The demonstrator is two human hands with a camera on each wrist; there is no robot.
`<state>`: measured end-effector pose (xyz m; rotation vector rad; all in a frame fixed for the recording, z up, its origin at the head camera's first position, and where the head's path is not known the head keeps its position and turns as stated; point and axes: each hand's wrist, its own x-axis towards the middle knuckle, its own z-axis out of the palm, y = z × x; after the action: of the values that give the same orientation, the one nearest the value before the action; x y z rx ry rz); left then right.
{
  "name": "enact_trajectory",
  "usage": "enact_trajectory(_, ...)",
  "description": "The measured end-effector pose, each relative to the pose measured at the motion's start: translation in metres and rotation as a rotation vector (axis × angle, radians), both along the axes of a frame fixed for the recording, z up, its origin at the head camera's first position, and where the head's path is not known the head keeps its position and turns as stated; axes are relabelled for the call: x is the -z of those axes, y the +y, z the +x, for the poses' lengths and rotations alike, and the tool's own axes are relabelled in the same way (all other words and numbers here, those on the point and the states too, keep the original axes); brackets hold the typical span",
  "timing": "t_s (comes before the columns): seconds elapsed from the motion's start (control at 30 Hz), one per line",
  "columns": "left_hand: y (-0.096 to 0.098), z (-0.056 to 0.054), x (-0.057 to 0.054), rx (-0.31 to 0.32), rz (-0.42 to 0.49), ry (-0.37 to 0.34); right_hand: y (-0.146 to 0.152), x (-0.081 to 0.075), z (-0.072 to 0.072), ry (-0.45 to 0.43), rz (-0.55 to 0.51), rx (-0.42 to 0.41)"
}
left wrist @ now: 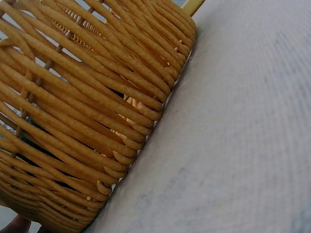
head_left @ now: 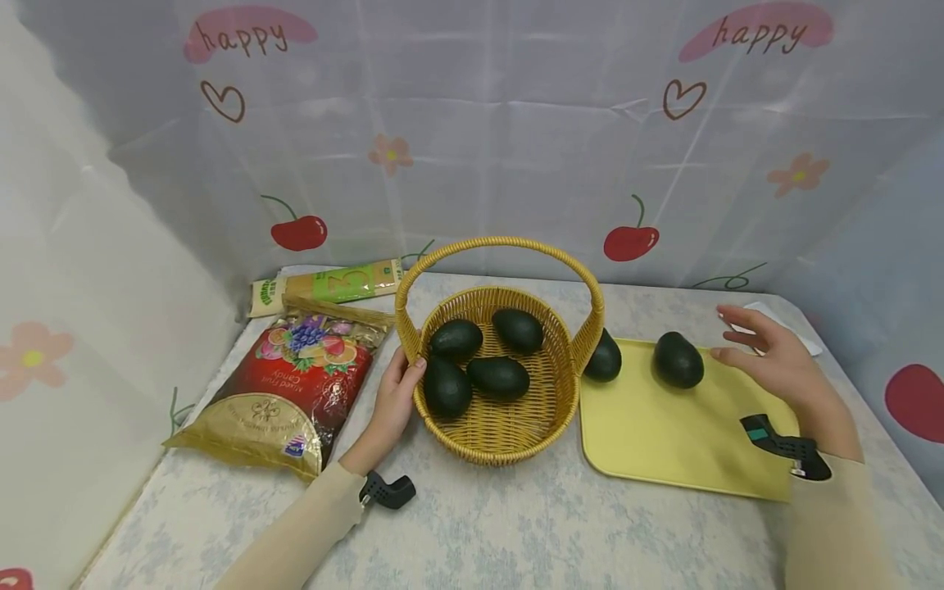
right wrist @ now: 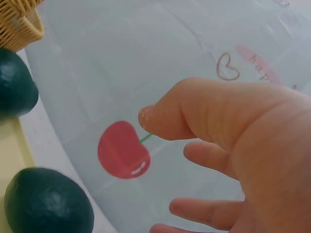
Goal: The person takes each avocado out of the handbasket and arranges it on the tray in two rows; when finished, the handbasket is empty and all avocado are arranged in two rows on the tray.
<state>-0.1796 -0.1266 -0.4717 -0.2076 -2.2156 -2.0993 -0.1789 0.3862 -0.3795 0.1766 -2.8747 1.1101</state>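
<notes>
My left hand [head_left: 393, 401] holds the left side of a yellow woven basket [head_left: 501, 455], its thumb over the rim near the handle's foot; its other fingers are mostly hidden behind the wicker. Several dark green avocados [head_left: 498, 378] lie inside, toward the left and back. On a yellow tray [head_left: 686, 459] to the right rest two more: one avocado [head_left: 678, 360] at the back middle, another [head_left: 605, 360] partly covered by the basket. Above the tray's right side, my right hand [head_left: 774, 360] is raised with fingers spread and nothing in them, just right of the nearer avocado.
Left of the basket lies a red and gold bag of mixed fruit candy [head_left: 295, 385]. Behind that is a long green and tan packet [head_left: 332, 285]. A white item [head_left: 785, 324] shows behind the right hand. Printed curtains [head_left: 501, 147] close in the patterned table at the back and sides.
</notes>
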Motion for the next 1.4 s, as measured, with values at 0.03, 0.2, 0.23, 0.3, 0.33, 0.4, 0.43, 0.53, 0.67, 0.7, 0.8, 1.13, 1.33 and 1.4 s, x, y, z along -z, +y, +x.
enact_trajectory(0.03, 0.0, 0.0, 0.0, 0.001, 0.002, 0.0, -0.001, -0.002, 0.001, 0.013, -0.001, -0.004)
enact_trajectory(0.2, 0.0, -0.001, 0.0, 0.007, 0.001, 0.002, -0.01, -0.012, 0.007, 0.047, -0.006, -0.027)
enact_trajectory(0.23, 0.001, -0.001, 0.0, 0.008, 0.003, 0.003, -0.012, -0.014, 0.009, 0.046, -0.01, -0.033)
enact_trajectory(0.3, 0.001, -0.001, 0.0, 0.01, 0.005, 0.004, -0.017, -0.019, 0.012, 0.038, -0.007, -0.044)
enact_trajectory(0.33, 0.001, -0.001, 0.0, 0.011, 0.006, 0.003, -0.02, -0.021, 0.014, 0.032, -0.007, -0.054)
enact_trajectory(0.4, 0.001, -0.001, 0.001, 0.011, 0.005, 0.003, -0.026, -0.025, 0.018, 0.026, -0.017, -0.084)
enact_trajectory(0.43, 0.001, -0.001, 0.0, 0.01, 0.006, 0.002, -0.029, -0.027, 0.02, 0.03, -0.027, -0.106)
enact_trajectory(0.53, 0.002, -0.001, 0.0, 0.004, 0.0, 0.001, -0.041, -0.032, 0.026, 0.061, -0.039, -0.183)
enact_trajectory(0.67, 0.003, -0.001, -0.001, -0.001, 0.003, 0.008, -0.058, -0.035, 0.03, 0.125, -0.025, -0.274)
enact_trajectory(0.7, 0.003, -0.001, -0.002, 0.0, 0.004, 0.011, -0.062, -0.035, 0.03, 0.135, -0.017, -0.293)
enact_trajectory(0.8, 0.003, -0.002, -0.001, 0.006, 0.009, 0.018, -0.075, -0.034, 0.032, 0.165, -0.003, -0.342)
enact_trajectory(1.13, 0.0, -0.002, -0.001, -0.012, 0.003, 0.011, -0.13, -0.032, 0.037, 0.199, 0.033, -0.552)
enact_trajectory(1.33, 0.001, -0.001, 0.0, -0.013, 0.005, 0.009, -0.163, -0.027, 0.034, 0.193, 0.009, -0.662)
enact_trajectory(1.4, 0.002, -0.001, 0.001, -0.016, 0.008, 0.006, -0.173, -0.024, 0.03, 0.184, 0.012, -0.674)
